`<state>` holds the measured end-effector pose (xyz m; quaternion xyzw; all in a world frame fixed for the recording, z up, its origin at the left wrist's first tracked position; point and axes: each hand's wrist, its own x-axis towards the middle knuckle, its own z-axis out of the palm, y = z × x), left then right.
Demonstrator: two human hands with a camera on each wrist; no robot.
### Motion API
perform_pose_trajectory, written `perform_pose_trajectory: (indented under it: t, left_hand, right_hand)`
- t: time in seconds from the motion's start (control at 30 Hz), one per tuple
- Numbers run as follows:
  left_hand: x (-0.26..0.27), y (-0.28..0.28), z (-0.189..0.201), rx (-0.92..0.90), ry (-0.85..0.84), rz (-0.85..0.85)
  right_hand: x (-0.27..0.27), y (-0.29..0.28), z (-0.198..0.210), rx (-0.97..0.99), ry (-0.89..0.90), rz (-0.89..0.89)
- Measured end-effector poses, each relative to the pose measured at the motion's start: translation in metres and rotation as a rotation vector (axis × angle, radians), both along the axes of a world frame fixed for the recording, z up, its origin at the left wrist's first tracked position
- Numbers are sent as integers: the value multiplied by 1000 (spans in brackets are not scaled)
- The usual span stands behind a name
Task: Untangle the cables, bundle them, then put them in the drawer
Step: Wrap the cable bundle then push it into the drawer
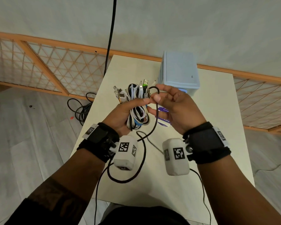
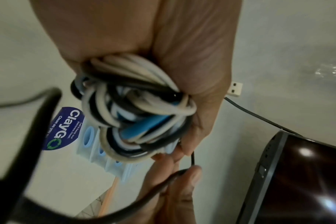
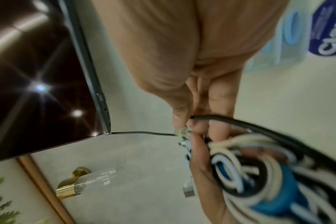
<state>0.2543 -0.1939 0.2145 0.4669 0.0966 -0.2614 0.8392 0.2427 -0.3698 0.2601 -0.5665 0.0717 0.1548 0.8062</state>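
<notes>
My left hand [image 1: 128, 111] grips a folded bundle of white, black and blue cables [image 1: 137, 109] above the table, plugs fanning out at its top [image 1: 130, 89]. The same bundle [image 2: 136, 109] fills the left wrist view, clenched in the palm. My right hand [image 1: 170, 103] pinches a thin black cable [image 1: 155, 120] between thumb and forefinger just right of the bundle. That cable arcs over the bundle's top and trails down in a loop [image 1: 136, 169] over the table. In the right wrist view the fingertips [image 3: 184, 124] pinch the black cable [image 3: 230, 121] beside the bundle [image 3: 259, 174].
A pale blue drawer unit [image 1: 179, 70] stands at the back of the cream table [image 1: 201, 159], drawer fronts facing me. A purple-labelled item [image 1: 164, 117] lies under my hands. A dark cable pile [image 1: 81, 109] sits on the floor left. A black cord [image 1: 110, 34] hangs behind.
</notes>
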Motion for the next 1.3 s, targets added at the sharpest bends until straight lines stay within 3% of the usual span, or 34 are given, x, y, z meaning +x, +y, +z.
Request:
perform_pose_trajectory:
  t: [0.3,0.5,0.77,0.93,1.13,1.23,1.3]
  left_hand:
    - [3,-4,-7,-42,-95,39]
    - [3,-5,-3,13,-273,-45]
    - [-1,-20,4,-24,-189,37]
    - [5,-24,10,-4,-158,125]
    - [17,-16,21,19,-203,107]
    - [26,-13,33,-105,-199,252]
    - [31,-13,39,-93,-220,262]
  right_hand:
    - [2,10,1,-207,-71,-41]
    - [4,8,-2,-294,-103,-67]
    - [14,9,-20,-415,-24,-67]
    - [0,16,-38,-154,63,88]
    - [-16,4,-56,-217,-113,236]
    - [-24,0,-71,-213,-135,214]
    - [-27,0,-75,-160,-125,131]
